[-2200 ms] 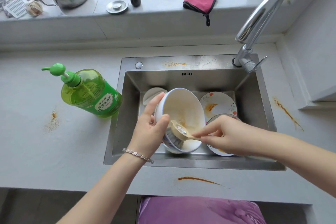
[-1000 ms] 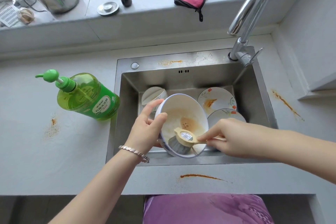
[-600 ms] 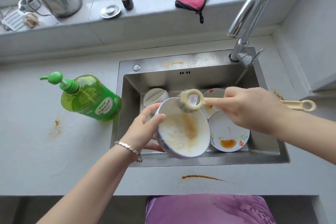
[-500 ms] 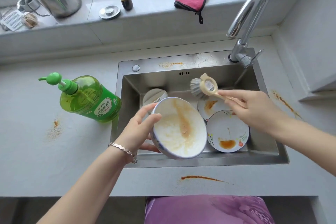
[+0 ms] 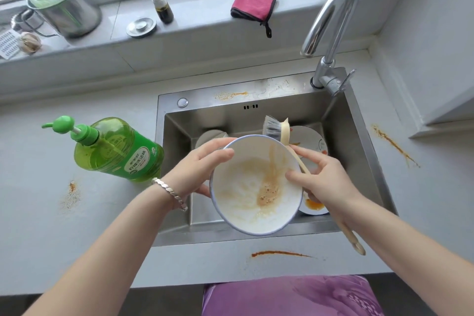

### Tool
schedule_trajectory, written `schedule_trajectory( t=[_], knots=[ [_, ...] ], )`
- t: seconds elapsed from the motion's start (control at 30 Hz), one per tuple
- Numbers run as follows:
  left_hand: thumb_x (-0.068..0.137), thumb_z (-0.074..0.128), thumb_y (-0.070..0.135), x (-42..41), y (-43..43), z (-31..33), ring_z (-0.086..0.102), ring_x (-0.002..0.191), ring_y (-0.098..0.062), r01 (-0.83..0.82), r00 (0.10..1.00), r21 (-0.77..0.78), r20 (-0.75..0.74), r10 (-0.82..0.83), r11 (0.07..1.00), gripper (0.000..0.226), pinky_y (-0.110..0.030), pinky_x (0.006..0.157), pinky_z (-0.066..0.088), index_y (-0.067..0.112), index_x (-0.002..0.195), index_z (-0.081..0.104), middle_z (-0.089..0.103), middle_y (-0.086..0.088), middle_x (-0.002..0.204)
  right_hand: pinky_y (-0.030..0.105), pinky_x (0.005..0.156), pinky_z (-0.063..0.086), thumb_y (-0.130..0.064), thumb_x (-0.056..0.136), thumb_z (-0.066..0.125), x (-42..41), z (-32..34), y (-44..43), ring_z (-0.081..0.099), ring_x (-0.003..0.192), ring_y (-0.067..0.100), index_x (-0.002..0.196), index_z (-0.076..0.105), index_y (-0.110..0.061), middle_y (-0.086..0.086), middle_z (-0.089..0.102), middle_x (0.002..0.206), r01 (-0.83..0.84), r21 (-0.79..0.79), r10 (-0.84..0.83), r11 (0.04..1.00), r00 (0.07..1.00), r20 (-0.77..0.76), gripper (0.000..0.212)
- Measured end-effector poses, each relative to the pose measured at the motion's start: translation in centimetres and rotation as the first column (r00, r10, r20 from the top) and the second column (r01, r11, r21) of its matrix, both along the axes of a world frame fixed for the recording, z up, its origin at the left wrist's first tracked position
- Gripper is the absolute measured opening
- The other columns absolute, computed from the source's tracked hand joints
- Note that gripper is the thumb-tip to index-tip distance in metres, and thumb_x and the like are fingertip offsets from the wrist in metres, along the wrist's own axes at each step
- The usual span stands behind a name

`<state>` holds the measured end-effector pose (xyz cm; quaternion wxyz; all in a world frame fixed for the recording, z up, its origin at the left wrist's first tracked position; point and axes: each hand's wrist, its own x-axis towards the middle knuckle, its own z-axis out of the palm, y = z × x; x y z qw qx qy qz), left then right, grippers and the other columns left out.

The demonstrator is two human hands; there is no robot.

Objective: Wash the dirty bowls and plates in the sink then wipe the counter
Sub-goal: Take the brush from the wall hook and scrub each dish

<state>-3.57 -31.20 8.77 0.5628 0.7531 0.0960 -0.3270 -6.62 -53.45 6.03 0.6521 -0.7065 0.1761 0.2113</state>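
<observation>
My left hand (image 5: 198, 168) grips the left rim of a white bowl (image 5: 246, 195) with a blue edge, held tilted over the steel sink (image 5: 359, 161). Foamy water and brown sauce smear its inside. My right hand (image 5: 324, 178) holds the bowl's right rim, thumb inside, and also holds the beige handle of a dish brush (image 5: 278, 129). The brush head points up behind the bowl's far rim. A stained plate (image 5: 311, 142) and a second plate (image 5: 314, 206) with orange sauce lie in the sink, mostly hidden. Another white dish (image 5: 209, 136) peeks out at the sink's left.
A green soap pump bottle (image 5: 115, 149) stands on the grey counter (image 5: 51, 226) left of the sink. Orange sauce stains mark the counter front, left and right. The tap (image 5: 331, 31) arches at the back right. On the sill lie a pink cloth (image 5: 254, 2), a small bottle, a sink plug and a metal pot.
My right hand lifted the brush out of the bowl, swung it upright behind the far rim, then came down onto the bowl's right rim. The bowl tilted more toward me.
</observation>
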Motion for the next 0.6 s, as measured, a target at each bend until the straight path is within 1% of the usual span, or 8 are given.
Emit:
schedule_trajectory(
  t=[0.07,0.17,0.2,0.3,0.4,0.5,0.53,0.6],
  knots=[
    [0.065,0.057,0.047,-0.6,-0.1,-0.5,0.067,0.076,-0.005,-0.071,0.997,-0.013,0.044,0.071,0.997,0.045,-0.028,0.057,0.053,0.051,0.11,0.055,0.066,0.007,0.103,0.008,0.034,0.03,0.006,0.083,0.061,-0.1,0.4,0.1,0.036,0.027,0.002,0.125,0.053,-0.027,-0.013,0.044,0.033,0.064,0.015,-0.064,0.998,0.998,-0.009,0.053],
    [0.057,0.066,0.053,-2.9,-0.2,-1.8,0.065,0.099,-0.014,-0.215,0.963,-0.045,0.155,0.219,0.976,0.061,-0.032,0.079,0.055,0.059,0.112,0.04,0.064,-0.001,0.109,0.006,0.036,0.032,0.008,0.083,0.06,-0.3,0.7,0.4,0.044,0.029,-0.002,0.125,0.054,-0.022,-0.018,0.05,0.037,0.138,0.033,-0.137,0.99,0.99,-0.019,0.052],
    [0.054,0.067,0.053,-4.0,-0.6,-2.2,0.064,0.101,-0.012,-0.249,0.947,-0.074,0.191,0.259,0.966,0.07,-0.028,0.082,0.054,0.06,0.116,0.035,0.062,-0.003,0.113,0.007,0.036,0.032,0.007,0.083,0.06,-0.3,0.7,0.6,0.042,0.029,-0.001,0.125,0.055,-0.023,-0.017,0.051,0.038,0.161,0.038,-0.16,0.986,0.987,-0.031,0.052],
    [0.051,0.071,0.039,-7.1,-2.6,-3.4,0.063,0.098,0.004,-0.339,0.889,-0.195,0.255,0.381,0.92,0.092,-0.011,0.075,0.05,0.044,0.13,0.025,0.053,0.005,0.121,0.016,0.034,0.029,0.001,0.082,0.063,-0.1,0.2,1.3,0.03,0.033,0.007,0.124,0.059,-0.028,-0.013,0.044,0.038,0.204,0.011,-0.203,0.979,0.977,-0.06,0.051],
    [0.051,0.073,0.029,-8.5,-5.0,-4.2,0.06,0.102,0.007,-0.458,0.81,-0.278,0.26,0.525,0.844,0.107,-0.009,0.075,0.048,0.03,0.141,0.016,0.048,0.01,0.127,0.014,0.033,0.029,0.002,0.082,0.062,0.1,0.2,2.4,0.036,0.034,0.005,0.122,0.059,-0.028,-0.01,0.052,0.048,0.262,0.061,-0.257,0.963,0.963,-0.082,0.05],
    [0.055,0.069,0.029,-7.8,-6.2,-4.0,0.056,0.105,0.01,-0.584,0.664,-0.336,0.325,0.673,0.738,0.103,-0.009,0.079,0.047,0.02,0.143,0.016,0.043,0.011,0.13,0.012,0.035,0.031,0.003,0.082,0.062,-0.1,0.6,3.7,0.041,0.034,0.001,0.122,0.058,-0.027,-0.003,0.056,0.067,0.299,0.153,-0.28,0.942,0.951,-0.13,0.05],
    [0.057,0.066,0.031,-7.5,-6.2,-3.7,0.056,0.104,0.009,-0.612,0.614,-0.357,0.347,0.709,0.705,0.097,-0.012,0.081,0.048,0.024,0.141,0.019,0.046,0.013,0.128,0.014,0.034,0.029,0.0,0.082,0.063,-0.3,0.7,4.0,0.037,0.036,0.002,0.123,0.057,-0.028,-0.002,0.057,0.067,0.292,0.171,-0.269,0.941,0.952,-0.147,0.05],
    [0.059,0.061,0.036,-6.9,-5.9,-3.2,0.059,0.102,0.004,-0.637,0.573,-0.378,0.351,0.741,0.672,0.081,-0.03,0.09,0.05,0.044,0.132,0.027,0.056,0.024,0.116,0.016,0.033,0.026,-0.011,0.085,0.065,-0.4,0.7,3.9,0.031,0.037,0.004,0.124,0.055,-0.028,0.003,0.063,0.071,0.279,0.188,-0.251,0.942,0.955,-0.16,0.044]
  ],
)
